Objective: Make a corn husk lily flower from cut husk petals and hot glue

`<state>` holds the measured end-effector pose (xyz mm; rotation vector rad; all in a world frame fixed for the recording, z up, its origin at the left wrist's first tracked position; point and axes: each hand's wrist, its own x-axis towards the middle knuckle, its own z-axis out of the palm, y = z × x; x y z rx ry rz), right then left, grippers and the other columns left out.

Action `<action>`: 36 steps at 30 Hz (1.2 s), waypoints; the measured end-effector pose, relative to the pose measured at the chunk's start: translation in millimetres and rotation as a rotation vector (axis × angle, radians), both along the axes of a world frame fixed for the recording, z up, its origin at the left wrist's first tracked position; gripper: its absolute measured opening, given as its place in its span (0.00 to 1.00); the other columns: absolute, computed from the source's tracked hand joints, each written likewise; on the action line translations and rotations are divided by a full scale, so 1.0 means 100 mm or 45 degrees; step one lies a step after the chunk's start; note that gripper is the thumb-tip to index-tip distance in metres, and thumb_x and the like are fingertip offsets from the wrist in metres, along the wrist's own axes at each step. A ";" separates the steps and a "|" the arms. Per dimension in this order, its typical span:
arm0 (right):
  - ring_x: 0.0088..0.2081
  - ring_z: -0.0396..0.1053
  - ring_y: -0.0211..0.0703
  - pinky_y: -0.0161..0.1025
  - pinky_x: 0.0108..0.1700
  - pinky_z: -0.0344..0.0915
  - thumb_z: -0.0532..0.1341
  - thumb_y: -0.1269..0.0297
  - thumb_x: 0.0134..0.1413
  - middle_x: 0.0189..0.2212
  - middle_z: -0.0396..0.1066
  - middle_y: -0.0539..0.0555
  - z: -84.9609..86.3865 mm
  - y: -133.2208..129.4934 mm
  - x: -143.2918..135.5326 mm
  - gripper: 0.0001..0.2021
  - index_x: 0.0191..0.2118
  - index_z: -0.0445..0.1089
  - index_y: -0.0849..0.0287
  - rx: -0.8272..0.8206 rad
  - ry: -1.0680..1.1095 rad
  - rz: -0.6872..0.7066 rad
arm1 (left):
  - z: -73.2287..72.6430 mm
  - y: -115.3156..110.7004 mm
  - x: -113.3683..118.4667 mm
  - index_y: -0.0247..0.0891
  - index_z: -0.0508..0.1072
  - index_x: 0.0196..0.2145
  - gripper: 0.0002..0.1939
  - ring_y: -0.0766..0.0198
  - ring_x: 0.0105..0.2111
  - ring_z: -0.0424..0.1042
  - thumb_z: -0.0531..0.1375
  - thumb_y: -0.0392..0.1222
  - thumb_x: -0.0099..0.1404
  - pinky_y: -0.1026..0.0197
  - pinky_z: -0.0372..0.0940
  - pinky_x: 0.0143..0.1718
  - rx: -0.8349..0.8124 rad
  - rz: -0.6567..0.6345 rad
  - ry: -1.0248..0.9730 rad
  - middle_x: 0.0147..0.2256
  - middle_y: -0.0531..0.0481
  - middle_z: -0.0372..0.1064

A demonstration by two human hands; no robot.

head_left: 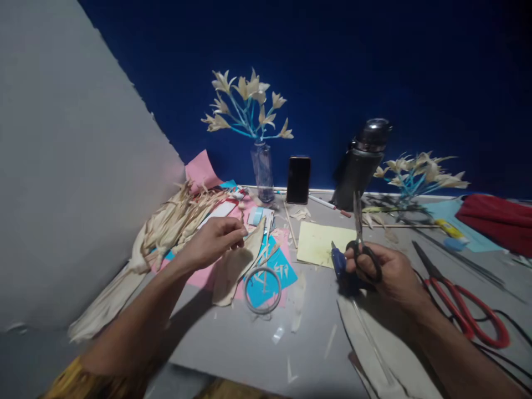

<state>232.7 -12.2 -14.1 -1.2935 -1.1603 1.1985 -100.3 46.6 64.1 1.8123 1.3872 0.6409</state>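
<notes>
Scissors (359,235) upright in the right hand (390,270), left hand (220,242) by a husk strip (238,270)

The two hands are well apart over the worktop (311,346). Right of centre, the right hand is clamped on the dark handles of the scissors, whose blades point up the frame. Below that hand, a glue gun (339,262) shows its blue front end; whether the hand touches it cannot be told. A pale sheet (384,349) lies toward the lower right.

Left of centre, the left hand has its fingers curled in, close to the upper end of the husk strip. The view does not settle whether they pinch anything. Just right of the strip, a grey ring (262,311) lies partly on blue paper (286,271) strewn with pale scraps. A heap of husks (166,224) spreads along the left side, with pink paper (202,170) above it.

In the upper middle, a clear vase (263,172) carries pale flowers (249,91) on blue stems. A phone (298,180) stands upright to its right, and a dark flask (361,169) beyond. Yellow paper (320,244) lies between the hands, farther up the frame. At the right are a second flower bunch (424,169), a red cloth (501,221) and, lower down, a larger red-handled pair (456,303).
</notes>
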 end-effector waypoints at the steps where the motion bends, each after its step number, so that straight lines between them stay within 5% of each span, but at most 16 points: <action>1: 0.24 0.68 0.43 0.38 0.25 0.65 0.71 0.43 0.44 0.24 0.74 0.56 0.00 0.00 0.00 0.22 0.32 0.78 0.60 0.010 -0.031 -0.003 | -0.08 -0.06 -0.10 0.37 0.75 0.25 0.12 0.63 0.24 0.69 0.60 0.47 0.60 0.62 0.62 0.28 -0.028 0.033 0.028 0.23 0.49 0.71; 6: 0.23 0.69 0.43 0.39 0.24 0.65 0.71 0.43 0.44 0.24 0.74 0.57 -0.07 0.00 -0.01 0.22 0.31 0.78 0.61 -0.003 -0.084 -0.035 | -0.45 -0.26 -0.39 0.38 0.74 0.27 0.11 0.60 0.27 0.68 0.57 0.45 0.59 0.61 0.59 0.29 0.012 0.207 0.277 0.25 0.50 0.72; 11: 0.24 0.70 0.44 0.39 0.24 0.67 0.71 0.45 0.46 0.24 0.75 0.56 -0.13 0.00 -0.01 0.20 0.33 0.78 0.59 -0.015 -0.087 -0.053 | -0.45 -0.35 -0.41 0.38 0.74 0.28 0.10 0.60 0.29 0.69 0.55 0.44 0.60 0.61 0.58 0.31 0.142 0.241 0.332 0.27 0.50 0.73; 17: 0.23 0.69 0.42 0.37 0.23 0.65 0.70 0.47 0.48 0.24 0.75 0.55 -0.11 0.02 -0.02 0.17 0.30 0.78 0.59 0.027 -0.128 -0.057 | -0.39 -0.56 0.00 0.39 0.75 0.28 0.07 0.59 0.29 0.67 0.59 0.42 0.60 0.60 0.57 0.30 -0.019 0.004 0.210 0.26 0.49 0.71; 21: 0.22 0.68 0.40 0.36 0.23 0.63 0.71 0.49 0.47 0.23 0.74 0.54 -0.09 0.03 -0.02 0.17 0.30 0.78 0.59 0.053 -0.155 -0.080 | -0.49 -0.77 0.44 0.40 0.76 0.29 0.05 0.56 0.33 0.68 0.60 0.41 0.61 0.58 0.59 0.36 0.056 -0.412 0.223 0.31 0.46 0.71; 23: 0.21 0.67 0.40 0.37 0.22 0.62 0.71 0.49 0.46 0.22 0.74 0.54 -0.06 0.02 -0.03 0.16 0.29 0.77 0.59 0.048 -0.157 -0.061 | -0.59 -0.86 0.65 0.39 0.75 0.28 0.08 0.52 0.35 0.68 0.63 0.45 0.60 0.54 0.59 0.38 0.143 -0.484 0.364 0.32 0.43 0.70; 27: 0.21 0.67 0.40 0.38 0.23 0.63 0.70 0.48 0.48 0.22 0.74 0.54 -0.01 0.00 -0.06 0.16 0.28 0.77 0.59 0.036 -0.170 -0.025 | -0.83 -0.98 0.92 0.37 0.75 0.31 0.14 0.42 0.41 0.67 0.64 0.52 0.60 0.47 0.59 0.43 0.348 -0.401 0.594 0.34 0.35 0.69; 30: 0.22 0.67 0.40 0.37 0.23 0.63 0.69 0.49 0.49 0.22 0.74 0.54 -0.01 0.00 -0.07 0.17 0.28 0.76 0.59 0.039 -0.182 0.011 | -0.96 -0.98 0.95 0.36 0.74 0.32 0.07 0.45 0.39 0.67 0.58 0.42 0.64 0.48 0.59 0.41 0.377 -0.342 0.689 0.33 0.34 0.69; 33: 0.23 0.67 0.39 0.36 0.25 0.62 0.69 0.51 0.50 0.22 0.74 0.54 -0.01 0.01 -0.08 0.16 0.26 0.75 0.60 0.026 -0.216 0.043 | -0.96 -0.93 0.90 0.37 0.71 0.28 0.04 0.50 0.35 0.65 0.58 0.35 0.60 0.50 0.59 0.38 0.332 -0.266 0.536 0.30 0.37 0.68; 36: 0.25 0.69 0.41 0.36 0.27 0.64 0.70 0.54 0.48 0.24 0.74 0.54 0.00 -0.01 -0.12 0.14 0.29 0.75 0.61 -0.037 -0.114 0.103 | -0.82 -0.85 0.83 0.40 0.68 0.23 0.09 0.57 0.29 0.63 0.59 0.39 0.61 0.55 0.58 0.34 0.134 -0.153 0.139 0.25 0.45 0.66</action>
